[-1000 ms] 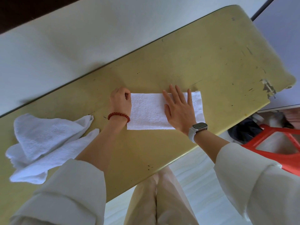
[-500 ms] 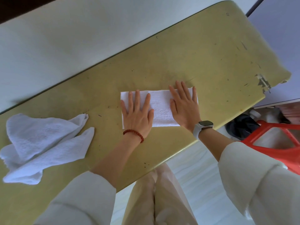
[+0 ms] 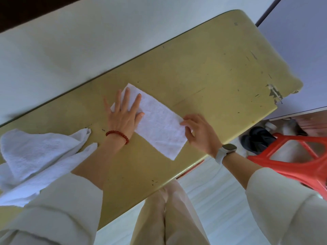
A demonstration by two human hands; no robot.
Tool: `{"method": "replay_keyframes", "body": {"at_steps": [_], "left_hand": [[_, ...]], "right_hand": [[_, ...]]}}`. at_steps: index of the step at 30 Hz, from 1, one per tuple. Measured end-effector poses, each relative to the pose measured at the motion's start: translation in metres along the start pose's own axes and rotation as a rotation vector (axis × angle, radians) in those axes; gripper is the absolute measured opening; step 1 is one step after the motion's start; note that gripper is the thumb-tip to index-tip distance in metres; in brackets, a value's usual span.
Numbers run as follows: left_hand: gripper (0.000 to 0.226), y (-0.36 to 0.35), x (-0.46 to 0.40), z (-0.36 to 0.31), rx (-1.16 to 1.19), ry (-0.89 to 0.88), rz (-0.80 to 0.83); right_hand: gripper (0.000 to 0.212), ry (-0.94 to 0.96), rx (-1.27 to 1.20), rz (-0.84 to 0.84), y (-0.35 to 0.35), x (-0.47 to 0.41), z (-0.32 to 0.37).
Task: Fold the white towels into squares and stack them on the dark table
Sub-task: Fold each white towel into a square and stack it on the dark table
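A white towel [image 3: 159, 124] folded into a long strip lies slanted on the yellow-green table [image 3: 203, 71]. My left hand [image 3: 123, 114], with a red bead bracelet, presses flat with spread fingers on the strip's far left end. My right hand [image 3: 198, 131], with a pale watch on the wrist, pinches the strip's right end at its upper corner. A loose heap of unfolded white towels [image 3: 35, 160] lies at the table's left, partly behind my left sleeve.
A white surface [image 3: 88, 41] runs along the table's far side. A red plastic stool [image 3: 292, 160] and a dark object [image 3: 256, 140] are on the floor at the right. My legs [image 3: 168, 218] are below the table's near edge.
The strip has turned from level to slanted. My left hand slid to its far left end. My right hand went from pressing flat on the towel to pinching its right end.
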State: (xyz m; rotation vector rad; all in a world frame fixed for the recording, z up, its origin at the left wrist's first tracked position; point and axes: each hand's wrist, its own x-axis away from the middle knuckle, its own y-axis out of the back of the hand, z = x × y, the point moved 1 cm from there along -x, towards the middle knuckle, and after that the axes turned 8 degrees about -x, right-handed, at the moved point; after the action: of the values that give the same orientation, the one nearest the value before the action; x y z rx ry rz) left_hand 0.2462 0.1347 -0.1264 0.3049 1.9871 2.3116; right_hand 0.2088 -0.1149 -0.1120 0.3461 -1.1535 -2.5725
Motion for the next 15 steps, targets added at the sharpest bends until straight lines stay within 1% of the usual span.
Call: {"method": "replay_keyframes", "body": {"at_steps": [3, 6, 8, 9, 11, 12, 13, 15], "left_hand": [[0.061, 0.006, -0.003, 0.010, -0.053, 0.069, -0.140], [0.049, 0.015, 0.012, -0.001, -0.039, 0.058, -0.287], [0.038, 0.018, 0.033, -0.017, 0.075, 0.024, -0.333], [0.031, 0.017, 0.046, -0.027, 0.160, -0.004, -0.334], [0.012, 0.016, 0.069, -0.042, 0.311, -0.093, -0.313], [0.008, 0.014, 0.078, -0.047, 0.352, -0.133, -0.295], [0.016, 0.011, 0.085, -0.051, 0.361, -0.151, -0.263], [0.029, 0.005, 0.094, -0.055, 0.330, -0.117, -0.209]], "right_hand": [[0.030, 0.061, -0.054, 0.116, -0.008, 0.013, 0.011], [0.028, 0.108, -0.046, 0.190, -0.007, 0.016, 0.010], [0.023, 0.152, -0.029, 0.234, -0.004, 0.016, 0.007], [0.021, 0.178, -0.019, 0.256, -0.002, 0.017, 0.005], [0.024, 0.210, -0.002, 0.286, -0.002, 0.018, 0.002], [0.025, 0.206, 0.001, 0.291, -0.004, 0.018, 0.001], [0.026, 0.197, 0.004, 0.288, -0.005, 0.019, 0.001], [0.022, 0.182, 0.012, 0.280, -0.008, 0.018, 0.001]]}}
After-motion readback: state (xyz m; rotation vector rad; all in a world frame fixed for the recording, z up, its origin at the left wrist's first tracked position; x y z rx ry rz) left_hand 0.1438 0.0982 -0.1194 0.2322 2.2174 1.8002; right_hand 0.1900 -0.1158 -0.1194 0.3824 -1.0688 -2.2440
